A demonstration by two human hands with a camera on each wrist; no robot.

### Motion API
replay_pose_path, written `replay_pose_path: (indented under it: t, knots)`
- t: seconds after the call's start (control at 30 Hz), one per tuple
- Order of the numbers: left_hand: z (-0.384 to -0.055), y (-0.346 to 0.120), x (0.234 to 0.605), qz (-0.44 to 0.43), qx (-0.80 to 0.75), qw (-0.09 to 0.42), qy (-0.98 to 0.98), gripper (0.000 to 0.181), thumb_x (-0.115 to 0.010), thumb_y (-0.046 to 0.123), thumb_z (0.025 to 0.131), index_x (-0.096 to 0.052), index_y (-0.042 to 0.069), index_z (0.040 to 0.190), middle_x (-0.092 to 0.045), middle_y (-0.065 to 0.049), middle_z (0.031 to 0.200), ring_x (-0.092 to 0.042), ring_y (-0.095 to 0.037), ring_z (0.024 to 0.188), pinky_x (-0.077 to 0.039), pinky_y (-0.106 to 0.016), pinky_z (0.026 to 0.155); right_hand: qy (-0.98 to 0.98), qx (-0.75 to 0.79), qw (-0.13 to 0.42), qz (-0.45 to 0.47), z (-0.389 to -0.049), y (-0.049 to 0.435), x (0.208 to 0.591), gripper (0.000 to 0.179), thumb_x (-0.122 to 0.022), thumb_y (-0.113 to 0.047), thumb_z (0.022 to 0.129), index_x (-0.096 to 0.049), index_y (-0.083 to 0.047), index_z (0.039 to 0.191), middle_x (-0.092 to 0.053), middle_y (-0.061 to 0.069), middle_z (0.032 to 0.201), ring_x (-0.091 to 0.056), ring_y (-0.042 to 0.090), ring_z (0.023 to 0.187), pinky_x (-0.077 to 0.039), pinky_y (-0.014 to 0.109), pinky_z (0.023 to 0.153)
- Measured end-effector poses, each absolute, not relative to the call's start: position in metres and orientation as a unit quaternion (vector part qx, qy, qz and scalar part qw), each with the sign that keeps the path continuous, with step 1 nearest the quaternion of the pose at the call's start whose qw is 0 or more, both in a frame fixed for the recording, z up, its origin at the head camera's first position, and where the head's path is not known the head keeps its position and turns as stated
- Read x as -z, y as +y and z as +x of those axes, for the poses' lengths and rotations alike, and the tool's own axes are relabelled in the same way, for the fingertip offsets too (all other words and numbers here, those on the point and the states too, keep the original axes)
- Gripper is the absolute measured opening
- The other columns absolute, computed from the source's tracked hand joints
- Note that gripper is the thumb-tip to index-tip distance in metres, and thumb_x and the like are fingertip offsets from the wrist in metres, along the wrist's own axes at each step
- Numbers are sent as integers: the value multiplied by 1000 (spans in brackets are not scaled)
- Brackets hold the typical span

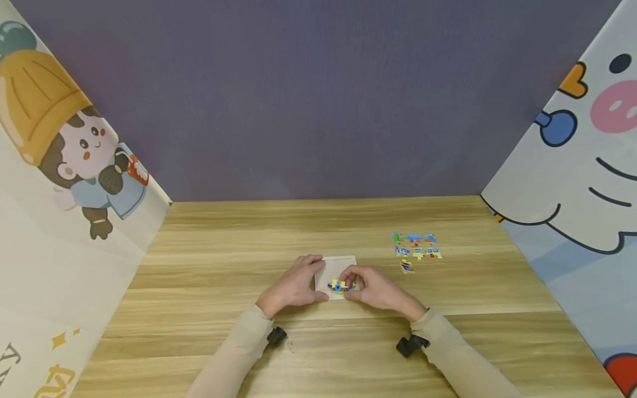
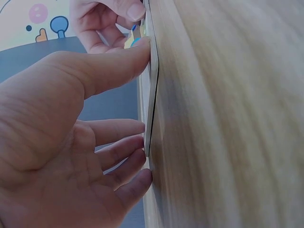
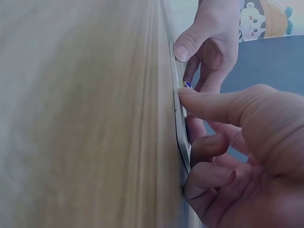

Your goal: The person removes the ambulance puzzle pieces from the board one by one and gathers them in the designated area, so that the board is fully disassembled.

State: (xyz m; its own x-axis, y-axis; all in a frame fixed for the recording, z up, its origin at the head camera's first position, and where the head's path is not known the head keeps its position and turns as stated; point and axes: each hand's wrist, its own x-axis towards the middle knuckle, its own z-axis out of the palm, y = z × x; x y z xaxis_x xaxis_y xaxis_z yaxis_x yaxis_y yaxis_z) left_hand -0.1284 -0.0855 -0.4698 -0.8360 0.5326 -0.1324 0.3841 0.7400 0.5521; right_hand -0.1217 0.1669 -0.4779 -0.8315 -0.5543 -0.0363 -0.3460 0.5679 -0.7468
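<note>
A small white puzzle tray (image 1: 328, 271) lies flat on the table. Several joined puzzle pieces (image 1: 338, 286), blue and yellow, sit in its near part. My left hand (image 1: 299, 282) spans the tray's left side, with the thumb at the near edge and the fingers at the far left corner. In the left wrist view those fingers (image 2: 118, 127) look nearly straight and spread. My right hand (image 1: 375, 287) is over the tray's right side, thumb and bent forefinger around a puzzle piece mostly hidden by the fingers. The right wrist view shows its other fingers (image 3: 209, 173) curled beside the tray.
To the right of the tray, loose puzzle pieces (image 1: 417, 246) lie in two short rows, with a single piece (image 1: 407, 266) nearer. The wood-grain table (image 1: 239, 232) meets a dark back wall (image 1: 318, 110). Cartoon-printed panels (image 1: 542, 243) flank both sides.
</note>
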Motion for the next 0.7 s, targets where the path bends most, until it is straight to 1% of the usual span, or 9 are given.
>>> replay_pose_path:
  t: [0.17, 0.37, 0.57, 0.7]
  knots:
    - [-129, -86, 470, 249, -266, 142, 920, 86, -86, 34, 89, -48, -4, 156, -40, -17, 169, -36, -38, 157, -34, -52, 130, 875, 386, 139, -256, -122, 168, 480, 28, -85, -15, 90, -71, -13, 114, -68, -2, 96, -51, 5, 68, -45, 20, 60]
    - [-130, -86, 470, 249, -262, 144, 921, 86, -86, 35, 90, -47, -4, 157, -39, -16, 169, -36, -37, 157, -34, -53, 130, 872, 393, 130, -260, -122, 168, 482, 26, -85, -14, 90, -71, -14, 112, -69, -3, 94, -51, 4, 67, -45, 20, 59]
    - [-128, -86, 468, 245, -264, 148, 921, 86, -86, 35, 90, -47, -3, 157, -39, -16, 170, -35, -36, 157, -34, -52, 131, 872, 397, 131, -255, -122, 169, 483, 22, -81, -11, 92, -72, -15, 112, -69, -5, 94, -51, 4, 67, -45, 18, 59]
    - [-128, -86, 467, 244, -265, 149, 921, 85, -86, 34, 91, -47, -3, 157, -39, -16, 170, -35, -37, 157, -34, -52, 130, 873, 396, 134, -253, -123, 170, 482, 20, -78, -13, 95, -74, -16, 114, -69, -6, 95, -53, 4, 69, -45, 19, 62]
